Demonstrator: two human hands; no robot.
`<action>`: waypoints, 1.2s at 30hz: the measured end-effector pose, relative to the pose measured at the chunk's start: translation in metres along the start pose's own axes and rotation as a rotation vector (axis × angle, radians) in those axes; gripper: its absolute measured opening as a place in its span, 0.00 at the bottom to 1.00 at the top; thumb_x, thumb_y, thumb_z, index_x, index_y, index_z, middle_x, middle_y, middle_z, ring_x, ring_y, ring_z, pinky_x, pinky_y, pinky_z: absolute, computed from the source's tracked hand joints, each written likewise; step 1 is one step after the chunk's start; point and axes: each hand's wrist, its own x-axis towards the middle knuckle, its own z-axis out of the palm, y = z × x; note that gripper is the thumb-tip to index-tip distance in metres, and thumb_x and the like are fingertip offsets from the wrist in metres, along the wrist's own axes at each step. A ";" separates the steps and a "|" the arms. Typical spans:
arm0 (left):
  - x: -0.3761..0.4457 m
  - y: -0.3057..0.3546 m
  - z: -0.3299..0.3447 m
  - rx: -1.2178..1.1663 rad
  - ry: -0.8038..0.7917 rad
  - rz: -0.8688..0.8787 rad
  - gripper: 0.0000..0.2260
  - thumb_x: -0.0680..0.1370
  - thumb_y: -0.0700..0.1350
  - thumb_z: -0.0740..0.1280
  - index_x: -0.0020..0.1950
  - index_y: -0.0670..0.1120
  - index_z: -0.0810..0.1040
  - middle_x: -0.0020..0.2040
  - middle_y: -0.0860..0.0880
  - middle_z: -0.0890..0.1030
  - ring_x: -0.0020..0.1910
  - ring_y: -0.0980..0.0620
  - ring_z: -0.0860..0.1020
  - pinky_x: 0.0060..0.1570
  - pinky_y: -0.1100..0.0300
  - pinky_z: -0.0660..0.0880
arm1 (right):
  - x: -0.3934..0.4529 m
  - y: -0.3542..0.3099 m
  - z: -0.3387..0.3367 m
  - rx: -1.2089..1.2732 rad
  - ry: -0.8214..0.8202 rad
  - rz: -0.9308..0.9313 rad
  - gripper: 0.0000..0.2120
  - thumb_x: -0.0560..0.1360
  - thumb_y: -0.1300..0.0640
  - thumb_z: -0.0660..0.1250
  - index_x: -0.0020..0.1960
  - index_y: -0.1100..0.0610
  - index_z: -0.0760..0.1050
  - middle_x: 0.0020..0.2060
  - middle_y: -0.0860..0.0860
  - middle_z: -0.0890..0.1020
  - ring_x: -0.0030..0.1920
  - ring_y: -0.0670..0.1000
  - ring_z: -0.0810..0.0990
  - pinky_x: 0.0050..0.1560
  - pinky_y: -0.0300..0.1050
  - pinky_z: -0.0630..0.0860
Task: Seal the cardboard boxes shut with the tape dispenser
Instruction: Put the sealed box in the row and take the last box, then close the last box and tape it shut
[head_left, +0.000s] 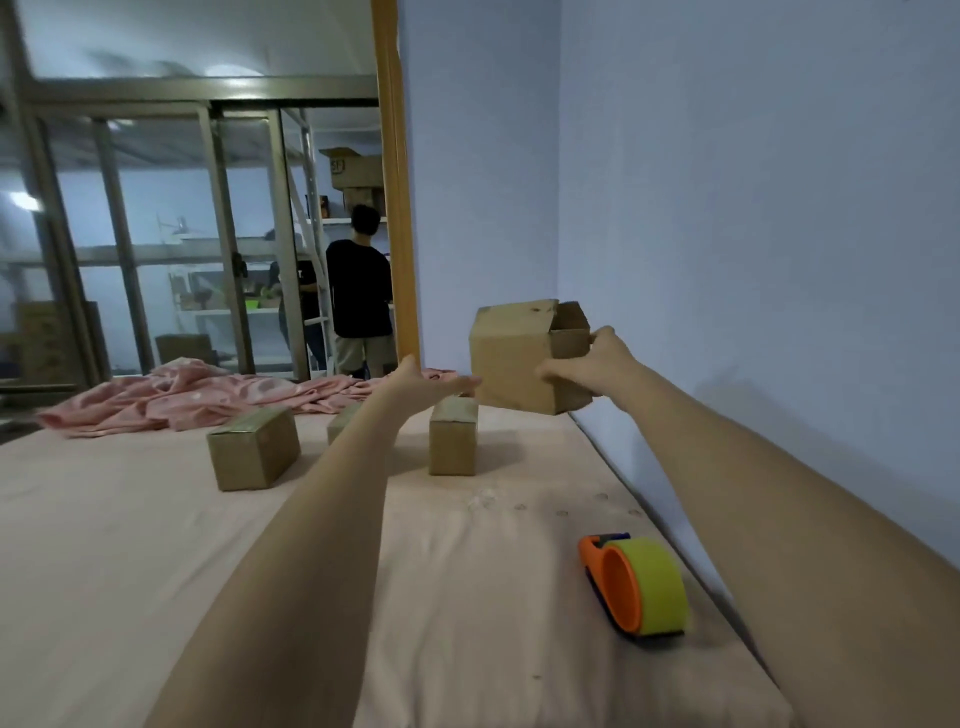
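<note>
Right hand (597, 364): closed around the near side of an open cardboard box (519, 358), held tilted in the air above the far right of the bed (130, 545). Left hand (431, 384): fingers spread flat, empty, just beside the box. Tape dispenser (636, 584): lying untouched on the bed, near right. Three smaller boxes (253, 449): standing on the bed below the hands.

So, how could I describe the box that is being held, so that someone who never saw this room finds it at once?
Start at the blue wall on the right and follow the pink bed to its far corner. There the right hand holds the lifted box in the air. Unlike the smaller boxes resting on the bed, it is the largest and has an open flap.
</note>
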 end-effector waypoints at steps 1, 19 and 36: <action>-0.007 0.005 -0.002 0.032 -0.005 -0.018 0.59 0.52 0.72 0.74 0.74 0.43 0.60 0.68 0.49 0.72 0.64 0.48 0.72 0.61 0.54 0.70 | -0.006 -0.006 -0.003 0.057 -0.064 -0.004 0.36 0.61 0.50 0.79 0.59 0.54 0.61 0.51 0.49 0.73 0.48 0.49 0.76 0.38 0.43 0.76; -0.087 -0.026 0.013 -0.342 -0.040 0.164 0.40 0.54 0.55 0.80 0.63 0.51 0.71 0.53 0.52 0.81 0.43 0.61 0.82 0.35 0.68 0.77 | -0.078 0.019 0.023 0.458 -0.192 -0.120 0.28 0.70 0.45 0.72 0.66 0.51 0.67 0.59 0.52 0.78 0.55 0.49 0.79 0.56 0.45 0.76; -0.150 -0.141 0.083 -0.557 -0.079 -0.019 0.31 0.64 0.51 0.77 0.64 0.48 0.74 0.57 0.46 0.81 0.53 0.53 0.81 0.45 0.65 0.77 | -0.130 0.128 0.074 0.331 -0.228 -0.061 0.12 0.70 0.60 0.73 0.50 0.50 0.75 0.50 0.47 0.76 0.46 0.41 0.76 0.39 0.27 0.71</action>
